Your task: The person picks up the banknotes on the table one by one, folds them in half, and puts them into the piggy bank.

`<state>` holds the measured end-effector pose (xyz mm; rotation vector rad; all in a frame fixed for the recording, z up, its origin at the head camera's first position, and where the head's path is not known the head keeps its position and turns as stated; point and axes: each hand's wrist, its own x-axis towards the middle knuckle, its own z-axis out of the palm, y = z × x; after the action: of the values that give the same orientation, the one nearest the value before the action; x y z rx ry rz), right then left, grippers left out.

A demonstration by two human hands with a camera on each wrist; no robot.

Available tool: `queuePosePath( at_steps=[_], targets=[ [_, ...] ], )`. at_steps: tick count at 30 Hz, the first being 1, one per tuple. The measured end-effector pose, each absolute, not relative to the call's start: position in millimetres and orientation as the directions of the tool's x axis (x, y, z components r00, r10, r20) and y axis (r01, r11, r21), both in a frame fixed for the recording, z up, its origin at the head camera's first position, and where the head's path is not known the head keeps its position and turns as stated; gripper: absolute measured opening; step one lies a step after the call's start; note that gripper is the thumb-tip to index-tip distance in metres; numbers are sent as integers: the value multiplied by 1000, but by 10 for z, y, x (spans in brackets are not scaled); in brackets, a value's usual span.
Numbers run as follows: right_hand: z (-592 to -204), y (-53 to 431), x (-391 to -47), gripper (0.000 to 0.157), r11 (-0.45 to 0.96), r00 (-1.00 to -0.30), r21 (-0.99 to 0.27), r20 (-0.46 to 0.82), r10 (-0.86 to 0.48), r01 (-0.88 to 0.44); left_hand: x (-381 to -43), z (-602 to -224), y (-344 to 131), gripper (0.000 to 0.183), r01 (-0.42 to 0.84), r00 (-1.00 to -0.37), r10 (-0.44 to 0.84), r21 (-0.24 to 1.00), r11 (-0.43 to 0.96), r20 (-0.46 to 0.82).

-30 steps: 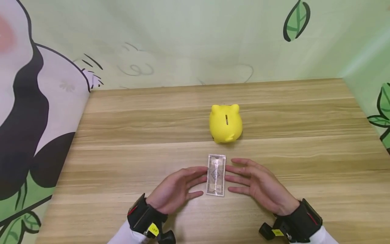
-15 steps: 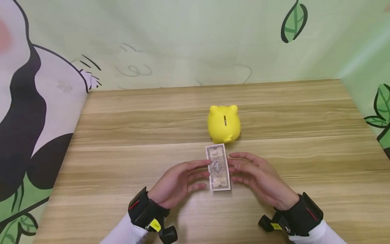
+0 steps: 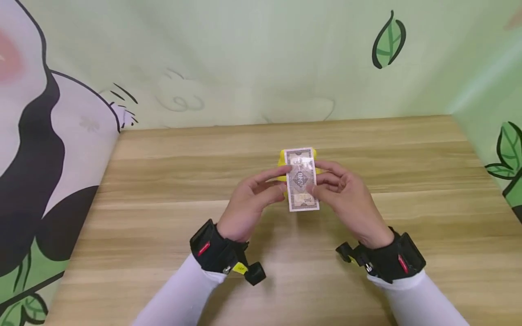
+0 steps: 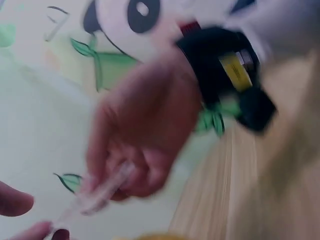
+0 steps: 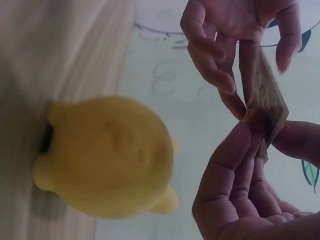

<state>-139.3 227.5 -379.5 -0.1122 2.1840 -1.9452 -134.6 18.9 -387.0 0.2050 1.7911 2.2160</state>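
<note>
A paper banknote (image 3: 299,172) is held up over the yellow piggy bank (image 5: 112,160), covering most of it in the head view. My right hand (image 3: 354,203) pinches the note near its right edge, thumb on the face toward me and fingers behind. At the opposite edge is my left hand (image 3: 250,199); its index fingertip overlaps the note while its thumb stays apart from it. In the right wrist view the note appears nearly edge-on between both hands, with the bank standing upright beside them. The bank's coin slot is hidden behind the note in the head view.
The wood-grain table (image 3: 163,235) runs back to a pale green cartoon backdrop (image 3: 244,63). Black wrist straps with small cameras sit on both wrists.
Both hands lifted the banknote from the table and carried it forward over the piggy bank. The right hand has closed its thumb and fingers on the note; the bank stays put.
</note>
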Motion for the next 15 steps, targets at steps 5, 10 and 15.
queuePosePath(
  at_steps=[5, 10, 15],
  targets=[
    [-3841, 2244, -1436, 57, 111, -986, -993, 22, -167, -41, -1450, -3972, 300, 37, 66, -979, 192, 998, -9, 67],
    [-3851, 2262, -1450, 49, 168, -982, -980, 78, -171, -107, -1478, -3995, 329, 35, 182, -978, 122, 978, 99, 169],
    [-3818, 2316, -1447, 36, 243, -986, -962, 88, -144, -121, -1503, -3994, 347, 21, 266, -963, 110, 942, 205, 248]
  ],
)
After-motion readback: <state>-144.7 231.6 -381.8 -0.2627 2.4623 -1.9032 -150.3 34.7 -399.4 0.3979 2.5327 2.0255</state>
